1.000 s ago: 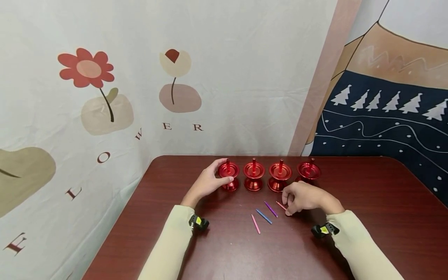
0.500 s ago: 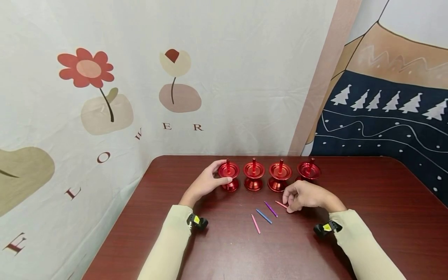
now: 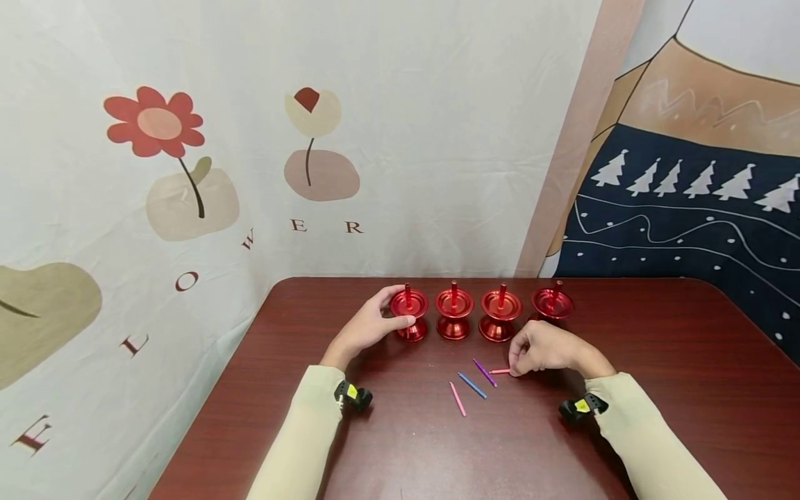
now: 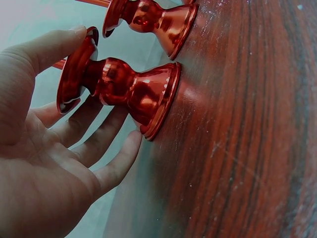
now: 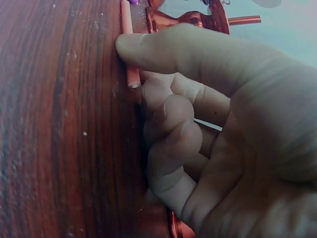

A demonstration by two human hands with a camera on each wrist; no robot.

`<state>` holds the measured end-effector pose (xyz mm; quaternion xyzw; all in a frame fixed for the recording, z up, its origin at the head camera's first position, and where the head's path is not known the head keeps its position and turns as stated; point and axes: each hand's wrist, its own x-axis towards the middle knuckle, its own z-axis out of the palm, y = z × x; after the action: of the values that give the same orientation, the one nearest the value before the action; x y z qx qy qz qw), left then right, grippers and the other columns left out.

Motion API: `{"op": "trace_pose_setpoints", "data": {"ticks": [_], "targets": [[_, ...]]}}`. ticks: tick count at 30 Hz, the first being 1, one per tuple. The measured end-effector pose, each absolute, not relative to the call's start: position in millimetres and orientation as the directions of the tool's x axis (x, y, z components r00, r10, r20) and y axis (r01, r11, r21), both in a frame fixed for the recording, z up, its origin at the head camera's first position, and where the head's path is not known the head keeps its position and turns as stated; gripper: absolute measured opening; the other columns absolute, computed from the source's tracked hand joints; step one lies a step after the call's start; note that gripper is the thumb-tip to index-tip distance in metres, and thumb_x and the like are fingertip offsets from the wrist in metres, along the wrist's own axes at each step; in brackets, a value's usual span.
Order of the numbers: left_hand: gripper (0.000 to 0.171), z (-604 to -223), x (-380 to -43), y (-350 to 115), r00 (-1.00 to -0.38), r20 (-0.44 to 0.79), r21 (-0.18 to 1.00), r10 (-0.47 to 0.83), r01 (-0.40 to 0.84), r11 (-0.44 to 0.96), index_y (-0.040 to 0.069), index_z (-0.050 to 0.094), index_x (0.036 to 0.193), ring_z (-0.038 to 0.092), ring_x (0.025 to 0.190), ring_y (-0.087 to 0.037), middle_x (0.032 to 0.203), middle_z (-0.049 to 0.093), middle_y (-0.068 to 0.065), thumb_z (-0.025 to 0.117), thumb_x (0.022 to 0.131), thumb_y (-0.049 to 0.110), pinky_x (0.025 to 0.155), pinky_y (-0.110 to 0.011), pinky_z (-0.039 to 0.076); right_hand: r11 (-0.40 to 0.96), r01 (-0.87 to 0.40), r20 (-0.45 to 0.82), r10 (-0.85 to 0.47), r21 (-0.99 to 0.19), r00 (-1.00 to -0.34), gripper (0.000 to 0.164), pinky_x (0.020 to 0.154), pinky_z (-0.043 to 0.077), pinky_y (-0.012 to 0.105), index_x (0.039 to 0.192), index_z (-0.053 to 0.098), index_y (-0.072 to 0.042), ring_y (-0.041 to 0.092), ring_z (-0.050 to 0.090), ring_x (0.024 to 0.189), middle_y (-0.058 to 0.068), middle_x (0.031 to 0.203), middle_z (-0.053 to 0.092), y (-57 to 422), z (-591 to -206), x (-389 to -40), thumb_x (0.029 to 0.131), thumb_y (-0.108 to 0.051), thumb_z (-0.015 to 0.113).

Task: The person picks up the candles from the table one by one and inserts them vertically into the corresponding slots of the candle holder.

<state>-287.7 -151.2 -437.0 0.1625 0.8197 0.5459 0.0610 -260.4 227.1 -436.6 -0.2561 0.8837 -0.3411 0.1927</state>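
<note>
My left hand [image 3: 369, 328] grips the leftmost red metal candle holder [image 3: 412, 330], which stands upright on the table. In the left wrist view the thumb lies on the rim of its dish, with the other fingers behind the stem and base. My right hand [image 3: 545, 347] pinches a slim coral-pink candle [image 5: 132, 77] between thumb and forefinger, low over the tabletop. Its free end points left, close by a purple candle [image 3: 485, 373]. The remaining right fingers are curled in. A blue candle [image 3: 471, 385] and a pink candle [image 3: 457, 399] lie further left.
Two more red holders [image 3: 453, 326] continue the row along the back, and a fourth holder [image 3: 552, 304] stands partly behind my right hand. Each has an upright red tube in its dish. A printed cloth [image 3: 437, 139] hangs behind the brown table [image 3: 400, 451].
The coral candle has swung from slanting to nearly level, its left end now by the purple candle. My right fingers have closed together on it. My left hand stays at the leftmost holder.
</note>
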Motion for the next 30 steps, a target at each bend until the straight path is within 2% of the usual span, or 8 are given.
{"op": "trace_pose_setpoints", "data": {"ticks": [7,14,20,23,30], "targets": [[0.075,-437,-287,-152,-0.941,0.07,0.912,0.332,0.195,0.361,0.006,0.047,0.164,0.061,0.136,-0.033,0.146,0.066,-0.018,0.083,0.098,0.017,0.116,-0.051,0.047,0.611,-0.376,-0.129,-0.623,-0.697,-0.772,0.008,0.055,0.054,0.028,0.08,0.077,-0.016,0.008,0.059,0.058,-0.009,0.066,0.064,230,-440,-264,0.087,-0.014,0.079],[0.076,-439,-289,-151,-0.94,0.057,0.908,0.336,0.189,0.374,0.007,0.048,0.163,0.06,0.136,-0.033,0.149,0.064,-0.015,0.084,0.098,0.021,0.116,-0.052,0.048,0.585,-0.378,-0.124,-0.641,-0.718,-0.758,0.009,0.056,0.055,0.029,0.081,0.071,-0.014,0.012,0.06,0.059,-0.005,0.067,0.062,220,-428,-256,0.088,-0.009,0.074],[0.076,-437,-287,-149,-0.941,0.044,0.914,0.337,0.174,0.366,0.008,0.048,0.164,0.06,0.136,-0.033,0.149,0.063,-0.016,0.083,0.098,0.022,0.116,-0.053,0.048,0.496,-0.464,-0.022,-0.7,-0.734,-0.714,0.005,0.059,0.061,0.032,0.086,0.071,-0.01,0.013,0.065,0.06,-0.006,0.071,0.066,206,-416,-248,0.089,-0.006,0.072],[0.077,-437,-287,-149,-0.94,0.044,0.912,0.339,0.177,0.371,0.008,0.047,0.164,0.059,0.135,-0.033,0.15,0.062,-0.016,0.083,0.097,0.02,0.116,-0.053,0.048,0.433,-0.506,0.046,-0.725,-0.746,-0.688,0.003,0.06,0.062,0.032,0.092,0.073,-0.006,0.011,0.066,0.063,-0.006,0.074,0.068,198,-414,-246,0.09,-0.003,0.071],[0.076,-435,-284,-151,-0.923,0.031,0.909,0.385,0.186,0.373,0.007,0.046,0.166,0.058,0.135,-0.033,0.153,0.058,-0.016,0.078,0.098,0.018,0.117,-0.052,0.047,0.335,-0.531,0.175,-0.697,-0.778,-0.695,0.02,0.071,0.065,0.033,0.116,0.077,0.001,0.016,0.074,0.073,0.011,0.091,0.077,183,-414,-246,0.096,0.004,0.075]]}}
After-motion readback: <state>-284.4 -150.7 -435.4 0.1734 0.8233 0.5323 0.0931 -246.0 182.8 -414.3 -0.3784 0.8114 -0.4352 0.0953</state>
